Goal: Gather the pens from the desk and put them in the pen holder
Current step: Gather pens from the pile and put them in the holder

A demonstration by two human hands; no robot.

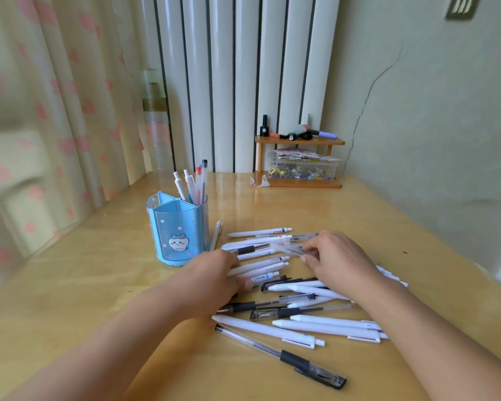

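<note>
Several white and clear pens (298,287) lie scattered on the wooden desk (99,285). A blue pen holder (177,230) with a cat picture stands at the left of the pile, with several pens upright in its back compartment. My left hand (211,280) rests on the pile's left side, fingers closed around a few white pens (258,269). My right hand (339,257) is over the pile's far side, its fingertips pinching a clear pen (289,248). A clear pen with a black cap (281,354) lies nearest to me.
A small wooden shelf (300,141) stands at the desk's back corner with a clear box of small items and bottles on top. A tall clear bottle (155,123) stands behind the holder. A curtain hangs at the left, a wall at the right.
</note>
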